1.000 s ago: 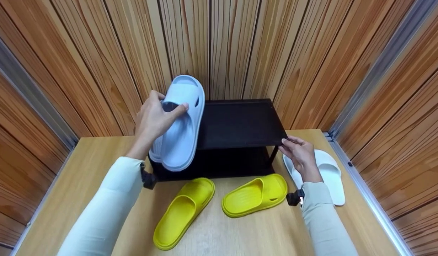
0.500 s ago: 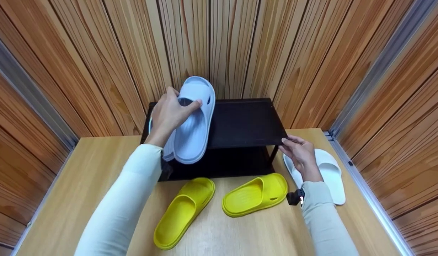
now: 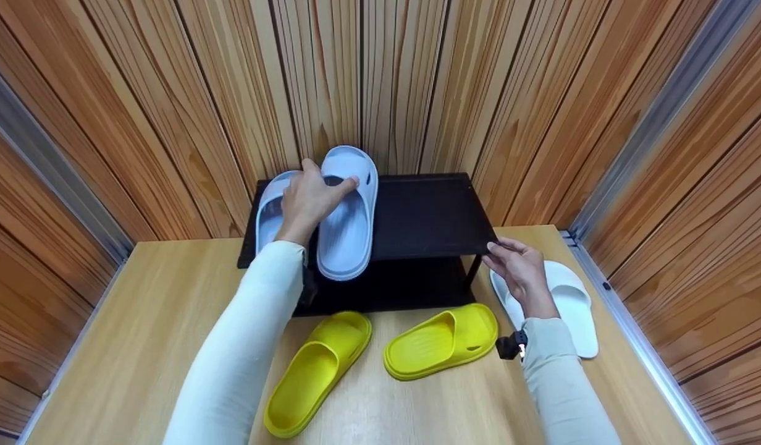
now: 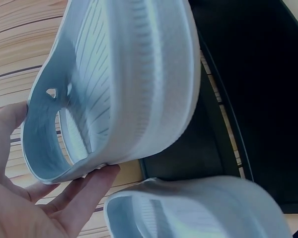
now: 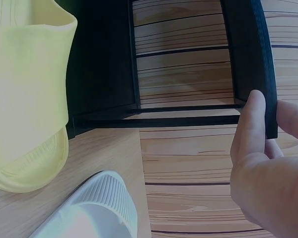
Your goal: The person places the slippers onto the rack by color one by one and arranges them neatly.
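My left hand (image 3: pixel 312 201) grips a light blue slipper (image 3: pixel 346 241) by its strap, thumb on top and fingers under the side. The slipper is tilted over the upper shelf of a black two-tier shoe rack (image 3: pixel 430 216), its heel reaching past the front edge. Beside it on the shelf's left end sits the other light blue slipper (image 3: pixel 270 213), partly hidden by my hand and sleeve; the left wrist view shows both slippers (image 4: pixel 154 74). My right hand (image 3: pixel 519 269) pinches the rack's front right corner between thumb and fingers, as the right wrist view shows at the shelf edge (image 5: pixel 260 64).
Two yellow slippers, one angled left (image 3: pixel 312 377) and one right (image 3: pixel 439 346), lie on the wooden floor (image 3: pixel 170 321) before the rack. A white pair (image 3: pixel 575 309) lies right of it, partly behind my right forearm. Wood-panelled walls (image 3: pixel 405 93) enclose the back and sides.
My left hand has carried the light blue slipper rightward and lowered it toward the shelf. The other light blue slipper now sits apart on the shelf's left end. My right hand stays at the corner.
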The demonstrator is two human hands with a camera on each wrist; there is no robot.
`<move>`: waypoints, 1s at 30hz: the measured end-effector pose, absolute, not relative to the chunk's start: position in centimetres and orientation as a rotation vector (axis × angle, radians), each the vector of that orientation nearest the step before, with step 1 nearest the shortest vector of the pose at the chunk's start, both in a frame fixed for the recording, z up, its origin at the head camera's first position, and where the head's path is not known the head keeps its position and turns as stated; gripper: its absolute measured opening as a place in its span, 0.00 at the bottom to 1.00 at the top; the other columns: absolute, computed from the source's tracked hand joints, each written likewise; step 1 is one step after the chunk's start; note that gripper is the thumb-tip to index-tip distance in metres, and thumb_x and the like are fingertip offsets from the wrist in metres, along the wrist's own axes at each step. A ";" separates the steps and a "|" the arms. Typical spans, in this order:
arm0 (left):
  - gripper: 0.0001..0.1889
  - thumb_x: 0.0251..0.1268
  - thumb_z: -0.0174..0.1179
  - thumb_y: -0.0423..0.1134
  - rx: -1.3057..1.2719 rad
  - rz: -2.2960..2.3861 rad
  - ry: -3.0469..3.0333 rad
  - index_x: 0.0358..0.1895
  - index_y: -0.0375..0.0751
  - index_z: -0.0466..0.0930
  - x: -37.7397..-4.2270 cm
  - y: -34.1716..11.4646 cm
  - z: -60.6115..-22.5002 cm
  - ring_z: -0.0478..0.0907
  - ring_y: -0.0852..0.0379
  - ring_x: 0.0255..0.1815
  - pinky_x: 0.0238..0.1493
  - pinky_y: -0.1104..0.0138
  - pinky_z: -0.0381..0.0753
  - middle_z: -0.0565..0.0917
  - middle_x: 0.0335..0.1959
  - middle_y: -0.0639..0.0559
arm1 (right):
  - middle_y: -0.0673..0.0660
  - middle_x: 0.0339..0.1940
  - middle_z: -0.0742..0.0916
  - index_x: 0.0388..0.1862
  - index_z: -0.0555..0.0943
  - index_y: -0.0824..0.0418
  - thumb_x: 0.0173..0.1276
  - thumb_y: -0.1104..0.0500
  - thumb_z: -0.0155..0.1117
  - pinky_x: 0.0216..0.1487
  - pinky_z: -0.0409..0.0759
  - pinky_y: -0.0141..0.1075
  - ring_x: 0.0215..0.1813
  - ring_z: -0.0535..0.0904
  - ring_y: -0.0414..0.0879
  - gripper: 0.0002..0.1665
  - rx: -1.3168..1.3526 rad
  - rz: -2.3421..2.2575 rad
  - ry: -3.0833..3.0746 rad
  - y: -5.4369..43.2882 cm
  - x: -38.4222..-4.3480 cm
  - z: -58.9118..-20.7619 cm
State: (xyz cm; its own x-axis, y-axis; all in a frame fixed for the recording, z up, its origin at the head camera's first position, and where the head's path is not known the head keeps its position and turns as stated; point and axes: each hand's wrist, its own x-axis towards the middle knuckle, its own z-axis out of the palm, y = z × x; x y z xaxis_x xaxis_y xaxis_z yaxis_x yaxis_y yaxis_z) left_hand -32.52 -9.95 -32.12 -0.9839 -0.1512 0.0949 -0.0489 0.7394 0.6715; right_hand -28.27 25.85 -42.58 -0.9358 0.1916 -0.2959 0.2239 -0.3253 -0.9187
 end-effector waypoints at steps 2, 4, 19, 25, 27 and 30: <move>0.47 0.61 0.62 0.69 0.171 -1.067 -2.800 0.70 0.35 0.62 -32.8 -9.7 -32.3 0.78 0.38 0.54 0.53 0.49 0.76 0.78 0.56 0.36 | 0.55 0.46 0.83 0.67 0.71 0.70 0.73 0.69 0.63 0.50 0.83 0.32 0.39 0.87 0.41 0.25 0.536 -2.490 1.806 25.8 -28.1 -42.6; 0.49 0.61 0.62 0.69 0.171 -1.060 -2.807 0.72 0.34 0.60 -33.0 -9.4 -32.6 0.77 0.37 0.57 0.55 0.49 0.76 0.77 0.59 0.34 | 0.55 0.44 0.83 0.67 0.70 0.71 0.73 0.69 0.62 0.49 0.83 0.32 0.39 0.87 0.41 0.26 0.518 -2.509 1.790 25.8 -28.0 -42.6; 0.51 0.64 0.62 0.65 0.207 -1.042 -2.856 0.77 0.32 0.54 -34.2 -8.5 -33.8 0.73 0.36 0.63 0.61 0.49 0.74 0.72 0.65 0.30 | 0.56 0.43 0.82 0.60 0.73 0.67 0.71 0.69 0.64 0.48 0.84 0.32 0.37 0.85 0.42 0.19 0.554 -2.530 1.760 25.4 -27.7 -42.1; 0.51 0.65 0.62 0.64 0.208 -1.007 -2.898 0.77 0.30 0.52 -34.5 -8.3 -34.4 0.71 0.36 0.65 0.63 0.49 0.72 0.71 0.67 0.30 | 0.57 0.47 0.82 0.66 0.70 0.70 0.72 0.69 0.63 0.51 0.82 0.33 0.39 0.86 0.42 0.25 0.540 -2.516 1.770 25.5 -27.5 -42.3; 0.52 0.66 0.62 0.64 0.204 -0.991 -2.909 0.78 0.29 0.50 -34.6 -8.3 -34.5 0.71 0.35 0.66 0.64 0.49 0.72 0.70 0.68 0.29 | 0.57 0.47 0.82 0.68 0.70 0.70 0.72 0.69 0.63 0.52 0.82 0.33 0.40 0.86 0.42 0.27 0.547 -2.508 1.781 25.4 -27.4 -42.3; 0.53 0.67 0.61 0.64 0.210 -0.985 -2.922 0.79 0.29 0.48 -34.7 -8.3 -34.6 0.70 0.36 0.67 0.65 0.50 0.71 0.68 0.69 0.29 | 0.57 0.47 0.82 0.68 0.70 0.70 0.72 0.69 0.63 0.51 0.82 0.33 0.40 0.86 0.42 0.28 0.539 -2.502 1.797 25.4 -27.5 -42.3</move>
